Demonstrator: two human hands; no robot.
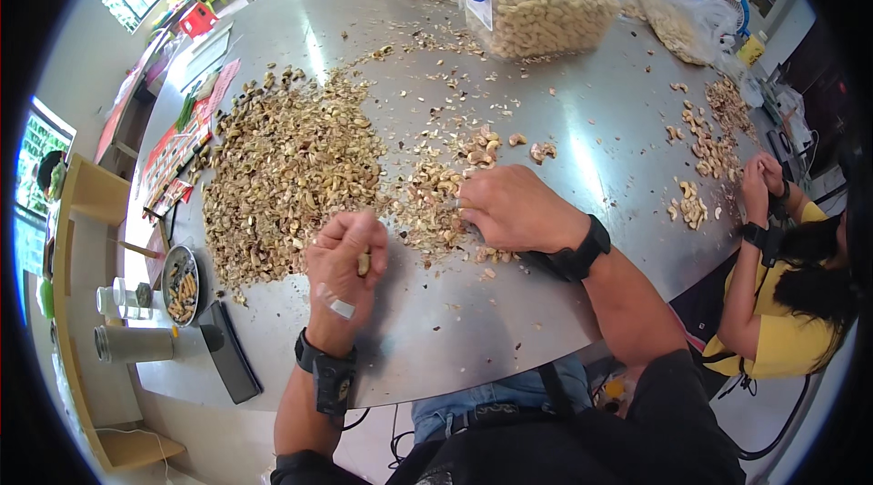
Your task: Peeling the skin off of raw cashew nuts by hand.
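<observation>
My left hand [346, 254] is curled at the near edge of a broad heap of cashew pieces and skin scraps [293, 171]. A small cashew piece [364, 264] shows between its thumb and fingers. My right hand [522, 204] bends down over a smaller pile of cashew kernels and flakes [436, 202], its fingertips at the pile's right side. Whether it pinches anything cannot be seen. Several larger kernels [483, 146] lie just beyond my right hand, and a few pale ones [496, 255] lie below it. Both wrists wear black straps.
A clear plastic tub of cashews [545, 21] stands at the back of the metal table [416, 342], between plastic bags. At right, a co-worker's hands [758, 178] are beside kernel piles [713, 144]. At left are an ashtray [181, 287], a flask [136, 343] and a dark flat case [230, 352].
</observation>
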